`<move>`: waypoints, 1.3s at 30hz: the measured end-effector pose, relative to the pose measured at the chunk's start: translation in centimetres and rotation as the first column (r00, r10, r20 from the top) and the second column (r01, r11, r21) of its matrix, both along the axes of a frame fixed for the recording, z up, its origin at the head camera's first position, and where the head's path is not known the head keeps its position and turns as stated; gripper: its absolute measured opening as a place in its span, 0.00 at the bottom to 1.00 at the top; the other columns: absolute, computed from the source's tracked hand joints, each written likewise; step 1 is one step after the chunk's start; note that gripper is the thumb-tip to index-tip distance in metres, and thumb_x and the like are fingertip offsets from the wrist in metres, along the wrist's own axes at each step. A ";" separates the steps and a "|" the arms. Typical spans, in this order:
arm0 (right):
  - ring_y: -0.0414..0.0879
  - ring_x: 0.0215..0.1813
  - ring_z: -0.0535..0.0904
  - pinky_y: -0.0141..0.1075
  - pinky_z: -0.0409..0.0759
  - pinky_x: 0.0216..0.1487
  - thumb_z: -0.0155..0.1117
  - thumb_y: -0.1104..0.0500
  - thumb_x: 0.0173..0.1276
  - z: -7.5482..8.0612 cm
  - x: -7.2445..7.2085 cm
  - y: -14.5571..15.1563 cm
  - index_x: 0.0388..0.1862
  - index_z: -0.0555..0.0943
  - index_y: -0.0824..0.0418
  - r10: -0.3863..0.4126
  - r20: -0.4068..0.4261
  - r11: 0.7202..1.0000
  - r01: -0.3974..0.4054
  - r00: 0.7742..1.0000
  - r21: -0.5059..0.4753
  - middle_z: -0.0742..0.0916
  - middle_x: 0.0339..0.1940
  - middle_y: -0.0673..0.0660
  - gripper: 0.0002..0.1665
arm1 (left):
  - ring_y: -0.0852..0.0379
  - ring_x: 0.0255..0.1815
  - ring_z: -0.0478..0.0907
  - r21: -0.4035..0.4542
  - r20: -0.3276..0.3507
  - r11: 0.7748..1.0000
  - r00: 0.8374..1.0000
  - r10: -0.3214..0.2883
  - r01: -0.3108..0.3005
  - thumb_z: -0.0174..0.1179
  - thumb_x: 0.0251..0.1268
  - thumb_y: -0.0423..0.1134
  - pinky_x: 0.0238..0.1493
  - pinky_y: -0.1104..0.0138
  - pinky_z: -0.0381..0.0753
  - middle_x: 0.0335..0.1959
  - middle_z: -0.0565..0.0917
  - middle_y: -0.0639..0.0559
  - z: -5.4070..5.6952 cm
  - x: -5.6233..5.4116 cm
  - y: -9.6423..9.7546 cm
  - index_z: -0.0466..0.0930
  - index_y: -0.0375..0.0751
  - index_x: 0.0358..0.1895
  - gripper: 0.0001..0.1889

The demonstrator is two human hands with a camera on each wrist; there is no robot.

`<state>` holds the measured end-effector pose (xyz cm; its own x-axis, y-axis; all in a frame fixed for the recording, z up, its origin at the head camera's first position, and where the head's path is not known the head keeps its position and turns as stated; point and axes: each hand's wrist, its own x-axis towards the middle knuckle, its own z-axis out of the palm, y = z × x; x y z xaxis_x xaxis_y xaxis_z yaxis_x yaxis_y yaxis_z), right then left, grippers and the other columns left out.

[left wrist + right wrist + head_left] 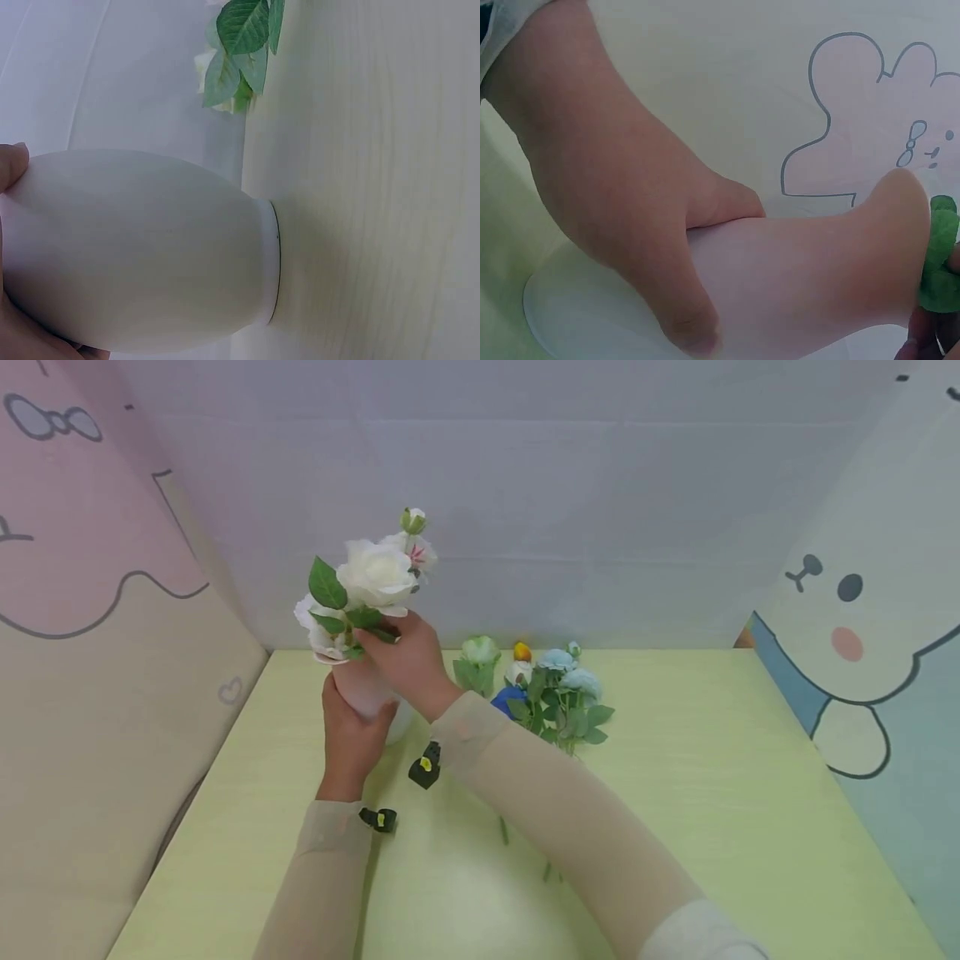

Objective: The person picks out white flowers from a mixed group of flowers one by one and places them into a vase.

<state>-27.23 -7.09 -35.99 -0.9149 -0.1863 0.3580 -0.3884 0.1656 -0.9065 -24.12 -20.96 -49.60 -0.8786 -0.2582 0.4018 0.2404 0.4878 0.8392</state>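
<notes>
A pale, smooth vase (365,687) with a rounded lower body (150,247) and a narrower neck (840,255) is gripped by my left hand (352,735), thumb and fingers spread around its body. At the vase's mouth, my right hand (415,667) pinches a white rose (377,575) just under its bloom, among green leaves (327,583). A white flower (320,628) leans out on the left of the mouth. Behind the rose show a pink-centred white flower (422,556) and a small bud (412,521). The stem ends are hidden.
On the pale yellow table (712,777), right of the vase, lie a pale green flower (480,651), a blue flower (509,700), an orange bud (522,652) and light blue flowers (579,682). A grey-white curtain (600,510) stands behind; cartoon-printed panels flank both sides.
</notes>
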 end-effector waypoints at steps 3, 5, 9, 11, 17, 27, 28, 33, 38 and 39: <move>0.43 0.57 0.84 0.29 0.79 0.55 0.69 0.58 0.71 -0.3 -0.2 -0.3 0.59 0.84 0.64 0.024 -0.006 1.000 -0.024 1.000 0.005 0.88 0.55 0.57 0.20 | 0.44 0.67 0.66 -0.002 0.004 1.000 1.000 -0.003 0.003 0.73 0.58 0.46 0.67 0.43 0.66 0.72 0.63 0.41 0.0 -0.1 0.0 0.48 0.42 0.81 0.53; 0.42 0.57 0.84 0.30 0.79 0.55 0.69 0.57 0.72 -0.5 -0.3 -0.4 0.59 0.84 0.63 0.027 -0.005 1.000 -0.027 1.000 0.007 0.88 0.56 0.56 0.19 | 0.44 0.67 0.66 0.002 0.006 1.000 1.000 -0.005 0.005 0.72 0.58 0.47 0.67 0.43 0.66 0.72 0.63 0.42 -0.1 -0.1 0.0 0.48 0.42 0.81 0.52; 0.41 0.55 0.83 0.31 0.79 0.54 0.68 0.56 0.73 -0.6 -0.2 -0.5 0.58 0.83 0.62 0.029 0.014 1.000 -0.030 0.999 0.008 0.88 0.53 0.55 0.18 | 0.45 0.67 0.66 0.013 -0.001 1.000 1.000 -0.013 0.014 0.72 0.58 0.47 0.67 0.43 0.66 0.72 0.64 0.43 0.0 -0.2 0.0 0.48 0.42 0.80 0.52; 0.40 0.52 0.82 0.31 0.79 0.51 0.68 0.55 0.73 -0.5 0.0 -0.4 0.58 0.82 0.62 0.041 0.025 0.999 -0.040 0.999 -0.010 0.88 0.51 0.53 0.19 | 0.46 0.66 0.67 0.019 -0.016 1.000 1.000 -0.018 0.018 0.73 0.58 0.48 0.66 0.44 0.66 0.72 0.64 0.43 0.0 -0.2 0.0 0.49 0.42 0.80 0.52; 0.40 0.45 0.78 0.32 0.78 0.46 0.70 0.55 0.71 -0.5 0.6 0.3 0.56 0.81 0.61 0.072 0.021 0.996 -0.071 0.997 -0.055 0.85 0.45 0.49 0.19 | 0.47 0.65 0.67 0.032 -0.041 0.999 0.999 -0.027 0.029 0.73 0.58 0.48 0.64 0.45 0.67 0.71 0.65 0.44 -0.1 -0.3 0.0 0.50 0.42 0.80 0.52; 0.43 0.42 0.79 0.32 0.76 0.43 0.68 0.60 0.71 -2.3 2.2 2.8 0.50 0.82 0.63 0.038 0.016 0.980 -0.034 0.999 -0.198 0.84 0.39 0.54 0.12 | 0.47 0.65 0.67 0.037 -0.014 0.999 1.000 -0.002 0.003 0.74 0.56 0.44 0.66 0.45 0.66 0.70 0.65 0.43 -0.2 -0.2 -0.2 0.50 0.43 0.80 0.52; 0.43 0.42 0.79 0.33 0.76 0.43 0.68 0.60 0.72 -2.6 2.4 3.2 0.50 0.82 0.63 0.034 0.017 0.978 -0.030 0.999 -0.206 0.84 0.39 0.55 0.12 | 0.46 0.65 0.67 0.035 -0.014 0.999 1.000 0.004 -0.004 0.75 0.55 0.44 0.66 0.45 0.66 0.70 0.65 0.43 -0.2 -0.2 -0.3 0.50 0.43 0.80 0.52; 0.45 0.44 0.79 0.35 0.76 0.46 0.67 0.58 0.74 -3.8 3.6 5.8 0.51 0.82 0.62 -0.025 0.025 0.983 0.029 0.999 -0.183 0.84 0.41 0.54 0.12 | 0.44 0.66 0.67 0.047 -0.002 0.999 1.000 0.015 -0.015 0.74 0.54 0.42 0.67 0.43 0.65 0.70 0.65 0.41 -0.2 -0.2 -0.4 0.50 0.42 0.80 0.52; 0.48 0.45 0.79 0.39 0.77 0.47 0.68 0.61 0.73 -5.5 4.3 9.5 0.52 0.81 0.63 -0.099 0.007 0.977 0.099 0.995 -0.189 0.84 0.43 0.56 0.12 | 0.44 0.67 0.66 0.051 0.021 0.999 1.000 0.010 -0.011 0.74 0.55 0.40 0.67 0.41 0.65 0.71 0.65 0.41 -0.2 -0.1 -0.1 0.49 0.42 0.80 0.53; 0.49 0.45 0.79 0.40 0.77 0.47 0.67 0.61 0.73 -5.9 4.4 10.3 0.53 0.81 0.65 -0.110 0.002 0.976 0.109 0.994 -0.187 0.84 0.44 0.57 0.13 | 0.44 0.67 0.66 0.050 0.018 0.999 1.000 0.009 -0.010 0.74 0.55 0.40 0.67 0.41 0.65 0.71 0.65 0.40 -0.2 -0.1 -0.1 0.49 0.42 0.80 0.53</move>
<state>-22.84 3.17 -41.84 -0.9230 -0.0143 0.3844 -0.3847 0.0355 -0.9224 -24.17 -21.02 -49.83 -0.8831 -0.2857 0.3722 0.2207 0.4472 0.8668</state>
